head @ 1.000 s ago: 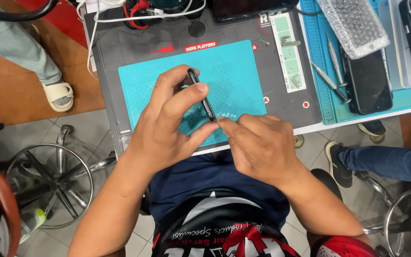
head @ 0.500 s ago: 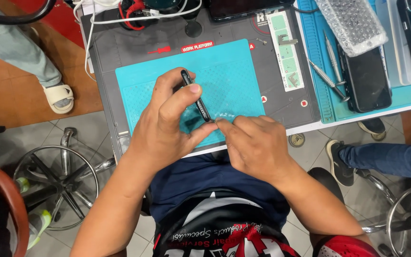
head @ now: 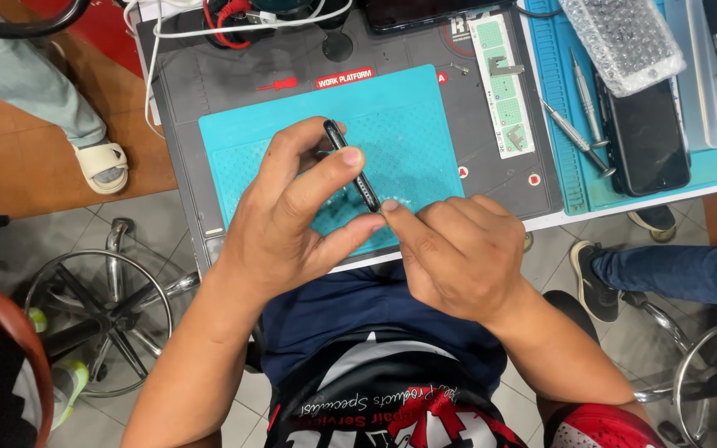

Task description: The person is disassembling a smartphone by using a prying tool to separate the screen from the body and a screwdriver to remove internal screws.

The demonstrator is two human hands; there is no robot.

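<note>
Head view: left hand (head: pixel 292 220) grips a slim black phone (head: pixel 352 165) edge-on, thumb and fingers clamped along its sides, held above the teal mat (head: pixel 408 108) on the grey tabletop (head: pixel 209 75). Right hand (head: pixel 462 253) is curled closed, its fingertips (head: pixel 390 206) pinched against the phone's lower end. To the right: a second dark phone (head: pixel 645 141) lying flat on a blue mat (head: pixel 553 75), 2 screwdrivers (head: pixel 578 137) just beside it, a bubble-wrap pouch (head: pixel 624 37) above.
</note>
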